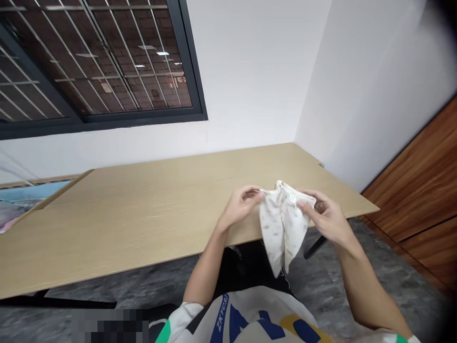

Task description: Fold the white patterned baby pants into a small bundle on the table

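Note:
A small pair of white pants (274,228) with a faint print and a gathered elastic waistband hangs between my hands at the table's front edge. My left hand (246,202) pinches the left end of the waistband between thumb and fingers. At the opposite end, my right hand (323,214) grips the waistband, thumb in front and fingers behind. Both legs of the pants dangle below the tabletop, with a loose thread near their hems.
The long wooden table (150,209) reaches back to a white wall under a barred window (117,62). Light blue and pink fabric (35,193) lies beyond its left end. A wood-grain cabinet (421,200) stands on the right. Dark table legs (316,247) show below.

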Demonstrator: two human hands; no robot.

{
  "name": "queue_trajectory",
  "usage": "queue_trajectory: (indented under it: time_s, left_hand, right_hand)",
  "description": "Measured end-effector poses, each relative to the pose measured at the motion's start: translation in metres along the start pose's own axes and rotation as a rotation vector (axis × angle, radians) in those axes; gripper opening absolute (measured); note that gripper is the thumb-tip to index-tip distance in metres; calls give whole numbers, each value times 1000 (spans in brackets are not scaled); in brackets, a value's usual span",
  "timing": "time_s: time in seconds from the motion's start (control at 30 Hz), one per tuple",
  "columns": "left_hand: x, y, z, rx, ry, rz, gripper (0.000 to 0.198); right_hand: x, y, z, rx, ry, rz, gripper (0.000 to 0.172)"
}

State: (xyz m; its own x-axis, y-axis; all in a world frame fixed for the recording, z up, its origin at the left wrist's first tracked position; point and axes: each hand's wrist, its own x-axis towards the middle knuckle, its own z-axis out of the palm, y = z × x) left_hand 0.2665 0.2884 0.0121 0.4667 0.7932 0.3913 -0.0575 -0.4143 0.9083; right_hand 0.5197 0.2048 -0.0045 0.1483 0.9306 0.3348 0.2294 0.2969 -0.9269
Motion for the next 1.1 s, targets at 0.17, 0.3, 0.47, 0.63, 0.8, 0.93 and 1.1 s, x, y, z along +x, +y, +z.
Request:
queue_trajectory:
  time_s: [0.17,0.3,0.47,0.63,0.8,0.93,1.1]
  left_hand:
    - [2,4,-81,273,360,135,37]
    - [4,-6,-124,497,447,148,32]
    - [25,-60,-163,678,440,-57,33]
    - [48,-146,-191,864,405,-437,22]
    - [65,-207,-205,960,385,-626,20]
    - [87,-236,-213,1030,392,-676,21]
    - [112,-255,-220,1085,407,-711,24]
  right_hand:
    - [54,-12,-2,-146,1,-223,40]
    - [105,-8,22,-385,-184,-377,33]
    - [179,54,81,-471,-239,-308,28]
    - [239,148,144,-545,-389,-136,21]
    - [274,210,191,-626,-439,-87,25]
    - [297,240,212,-666,-405,-84,29]
    - [319,266,223,-727,-368,-59,30]
